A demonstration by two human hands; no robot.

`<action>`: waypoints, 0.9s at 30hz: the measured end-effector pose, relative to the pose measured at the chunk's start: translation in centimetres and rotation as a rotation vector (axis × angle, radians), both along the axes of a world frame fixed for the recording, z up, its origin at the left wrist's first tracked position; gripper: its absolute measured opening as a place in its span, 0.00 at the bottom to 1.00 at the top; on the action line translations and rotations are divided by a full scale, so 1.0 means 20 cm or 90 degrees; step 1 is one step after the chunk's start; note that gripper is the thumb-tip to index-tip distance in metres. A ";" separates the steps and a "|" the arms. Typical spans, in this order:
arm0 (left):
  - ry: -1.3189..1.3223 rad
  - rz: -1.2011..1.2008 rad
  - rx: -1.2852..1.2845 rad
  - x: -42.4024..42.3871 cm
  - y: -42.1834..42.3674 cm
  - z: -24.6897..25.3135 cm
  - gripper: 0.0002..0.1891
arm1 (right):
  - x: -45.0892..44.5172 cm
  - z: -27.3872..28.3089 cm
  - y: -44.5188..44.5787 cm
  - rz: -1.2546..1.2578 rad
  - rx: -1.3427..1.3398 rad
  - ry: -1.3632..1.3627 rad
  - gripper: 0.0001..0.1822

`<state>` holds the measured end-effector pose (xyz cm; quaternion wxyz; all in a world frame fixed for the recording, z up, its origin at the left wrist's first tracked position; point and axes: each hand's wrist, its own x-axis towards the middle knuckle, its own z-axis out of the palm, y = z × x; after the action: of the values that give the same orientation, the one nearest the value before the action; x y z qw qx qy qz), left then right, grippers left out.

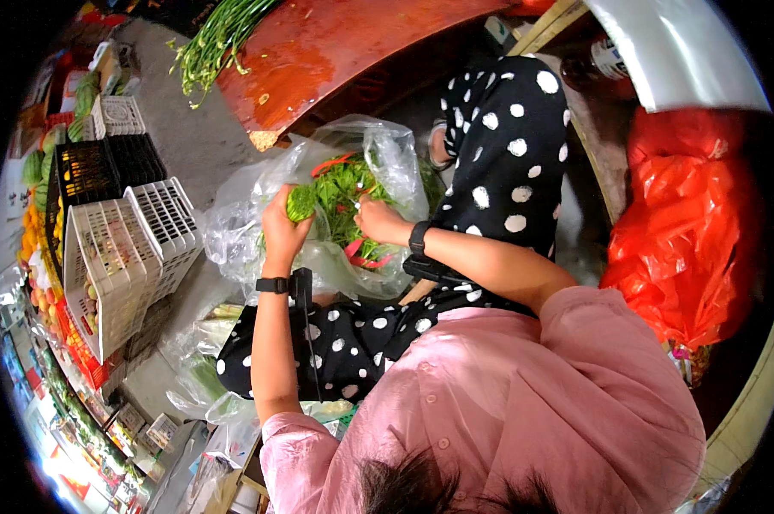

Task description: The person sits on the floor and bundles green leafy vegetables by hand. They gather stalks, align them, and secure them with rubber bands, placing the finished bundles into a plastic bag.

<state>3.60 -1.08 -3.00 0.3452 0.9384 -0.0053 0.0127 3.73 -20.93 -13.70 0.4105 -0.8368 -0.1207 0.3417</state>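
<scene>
My left hand point(281, 225) is wrapped around a tight bundle of green stems point(301, 203), its blunt end facing up. To its right, my right hand point(382, 222) reaches over loose leafy greens point(342, 186) with its fingers bent. A small pale, shiny spot shows at those fingertips; whether it is something held is unclear. The greens lie inside a large clear plastic bag point(233, 228) between my knees. A red strip point(332, 164) runs over the leaves, and another red strip point(368, 258) curls near the bag's lower side.
A red tabletop point(284, 70) lies ahead, with long budded green stalks point(223, 42) overhanging its left corner. White plastic crates point(114, 257) and black crates point(91, 170) stand left, near fruit. Filled red plastic bags point(682, 244) sit at right. More bagged greens point(204, 372) lie beside my left leg.
</scene>
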 end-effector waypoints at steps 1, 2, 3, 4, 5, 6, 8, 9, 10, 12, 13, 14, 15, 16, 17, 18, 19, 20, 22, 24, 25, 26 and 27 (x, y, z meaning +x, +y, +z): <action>-0.010 -0.003 -0.034 -0.01 0.00 0.06 0.18 | 0.00 0.01 0.01 0.005 0.004 0.000 0.20; -0.007 0.009 -0.070 -0.03 -0.01 0.12 0.17 | 0.00 0.03 0.01 0.010 0.009 0.001 0.20; -0.020 0.013 -0.062 -0.05 -0.01 0.18 0.17 | 0.00 0.03 0.03 0.017 0.016 -0.003 0.21; -0.033 0.017 -0.054 -0.06 -0.01 0.24 0.17 | 0.01 0.06 0.03 0.049 0.011 0.012 0.22; -0.045 0.021 -0.047 -0.08 0.00 0.29 0.17 | 0.00 0.04 0.03 0.055 0.039 0.009 0.22; -0.018 0.047 -0.051 -0.11 0.01 0.35 0.17 | 0.00 0.11 0.04 0.065 0.039 0.010 0.23; -0.059 0.030 -0.013 -0.13 0.02 0.45 0.17 | 0.00 0.18 0.06 0.080 0.049 -0.001 0.24; -0.081 0.013 0.007 -0.11 0.01 0.52 0.18 | -0.01 0.14 0.07 0.102 0.042 -0.001 0.32; -0.093 0.004 0.032 -0.10 0.01 0.58 0.18 | 0.00 0.17 0.07 0.115 0.058 0.002 0.33; -0.096 -0.025 0.087 -0.06 -0.03 0.77 0.17 | -0.03 0.17 0.08 0.132 0.073 0.009 0.34; -0.101 -0.047 0.110 -0.01 -0.06 0.86 0.17 | -0.06 0.12 0.09 0.120 0.088 -0.041 0.32; -0.141 -0.081 0.151 0.04 -0.07 0.93 0.18 | -0.08 0.07 0.11 0.108 0.102 -0.092 0.30; -0.144 -0.080 0.197 0.07 -0.10 1.01 0.19 | -0.08 0.16 0.09 0.138 0.077 -0.055 0.28; -0.154 -0.077 0.230 0.11 -0.12 1.08 0.20 | -0.08 0.20 0.08 0.153 0.091 -0.041 0.28; -0.163 -0.074 0.262 0.16 -0.14 1.15 0.20 | -0.07 0.24 0.07 0.167 0.105 -0.027 0.27; -0.173 -0.087 0.307 0.23 -0.18 1.24 0.21 | -0.06 0.24 0.07 0.170 0.106 -0.017 0.26; -0.180 -0.098 0.354 0.30 -0.21 1.31 0.21 | -0.06 0.24 0.06 0.160 0.120 -0.030 0.26; -0.199 -0.110 0.349 0.39 -0.22 1.35 0.23 | -0.06 0.24 0.05 0.150 0.134 -0.042 0.26; -0.190 -0.133 0.382 0.60 -0.27 1.42 0.28 | -0.04 0.23 0.03 0.144 0.152 -0.055 0.26; -0.175 -0.145 0.423 0.80 -0.36 1.46 0.29 | -0.03 0.25 0.03 0.144 0.152 -0.041 0.26; -0.194 -0.168 0.431 0.91 -0.38 1.46 0.29 | -0.03 0.27 0.03 0.148 0.153 -0.034 0.25; -0.212 -0.191 0.441 1.03 -0.39 1.47 0.28 | -0.04 0.27 0.03 0.150 0.159 -0.053 0.25; -0.247 -0.206 0.444 1.18 -0.40 1.43 0.28 | -0.03 0.25 0.03 0.139 0.160 -0.075 0.24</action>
<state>27.24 -9.02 25.53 -0.0029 0.9663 -0.2209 0.1320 3.14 -20.39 -8.66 0.4644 -0.7794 -0.2764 0.3170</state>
